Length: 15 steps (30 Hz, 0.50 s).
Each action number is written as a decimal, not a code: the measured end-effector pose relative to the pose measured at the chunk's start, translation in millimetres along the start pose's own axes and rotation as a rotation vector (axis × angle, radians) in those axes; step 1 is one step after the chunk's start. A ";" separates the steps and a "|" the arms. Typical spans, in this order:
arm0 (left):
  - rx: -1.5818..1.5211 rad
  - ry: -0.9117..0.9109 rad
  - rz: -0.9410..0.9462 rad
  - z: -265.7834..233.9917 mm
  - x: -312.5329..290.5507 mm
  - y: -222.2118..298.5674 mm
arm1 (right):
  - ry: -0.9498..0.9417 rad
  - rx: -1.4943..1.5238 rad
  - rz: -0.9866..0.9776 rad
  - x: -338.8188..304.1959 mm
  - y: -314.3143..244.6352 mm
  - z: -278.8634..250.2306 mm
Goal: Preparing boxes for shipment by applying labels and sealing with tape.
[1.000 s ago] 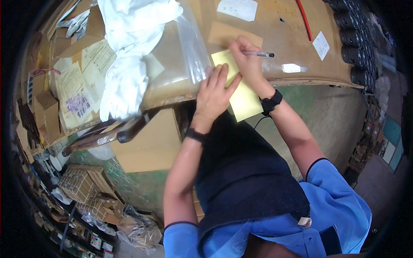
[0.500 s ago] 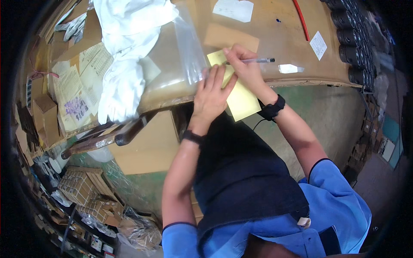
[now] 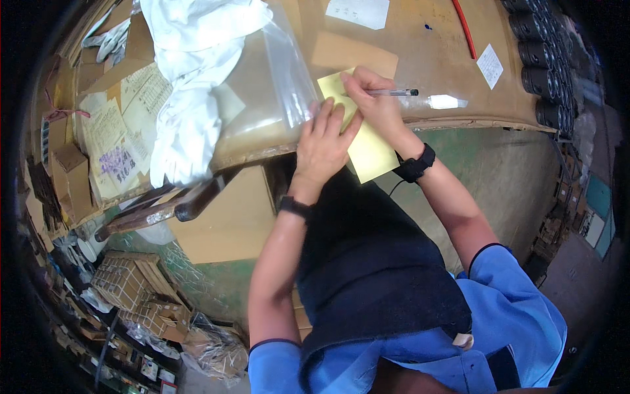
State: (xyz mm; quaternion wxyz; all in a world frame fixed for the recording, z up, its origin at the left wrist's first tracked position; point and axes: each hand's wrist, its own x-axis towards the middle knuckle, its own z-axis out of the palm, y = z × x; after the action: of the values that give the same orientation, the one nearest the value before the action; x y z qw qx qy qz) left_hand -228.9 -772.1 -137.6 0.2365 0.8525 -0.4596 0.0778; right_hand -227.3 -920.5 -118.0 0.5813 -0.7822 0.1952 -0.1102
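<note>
A yellow sheet of paper (image 3: 371,156) lies slanted at the table's near edge, its lower end sticking out past that edge. My left hand (image 3: 323,141) rests flat on the paper's left side, fingers stretched out and a little apart. In my right hand (image 3: 375,105) a pen with a clear barrel and dark cap end (image 3: 400,92) is pinched, its tip down toward the sheet and mostly hidden by the fingers. A brown cardboard piece (image 3: 354,56) lies just beyond the paper. Left of my left hand is a clear plastic sheet (image 3: 287,72).
White cloth gloves (image 3: 197,85) are heaped at the left, beside written papers (image 3: 118,148) and a small cardboard box (image 3: 70,174). A white tube (image 3: 446,102), a white label (image 3: 489,66), a red strip (image 3: 464,29) and stacked black cylindrical parts (image 3: 539,82) are at the right.
Both hands stay almost where they were, the pen still held over the yellow paper. The whole view has shifted very slightly.
</note>
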 end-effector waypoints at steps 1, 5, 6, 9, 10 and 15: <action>0.000 -0.001 0.000 -0.7 -0.5 -0.1 | -0.014 0.008 0.012 0.4 -0.9 -0.1; -0.024 0.010 -0.020 -1.1 0.8 1.7 | 0.022 0.014 -0.024 -0.1 -0.6 1.3; -0.023 0.018 -0.018 -0.7 0.8 1.3 | 0.035 -0.011 -0.029 -0.4 -1.2 1.1; 0.000 0.019 -0.004 -0.3 0.4 -0.5 | 0.035 -0.034 -0.020 -0.8 -1.1 0.3; 0.001 0.016 -0.002 -0.6 -0.4 -0.3 | 0.018 -0.034 -0.007 -0.9 -1.3 0.6; -0.006 -0.020 -0.022 -1.7 0.3 1.0 | 0.056 -0.076 -0.043 -1.9 -6.7 0.7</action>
State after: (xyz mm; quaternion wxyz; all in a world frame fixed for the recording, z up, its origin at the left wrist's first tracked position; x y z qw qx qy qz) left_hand -229.4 -772.0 -135.6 0.2353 0.8575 -0.4529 0.0652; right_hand -227.6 -917.4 -111.6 0.5431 -0.8042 0.1984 -0.1373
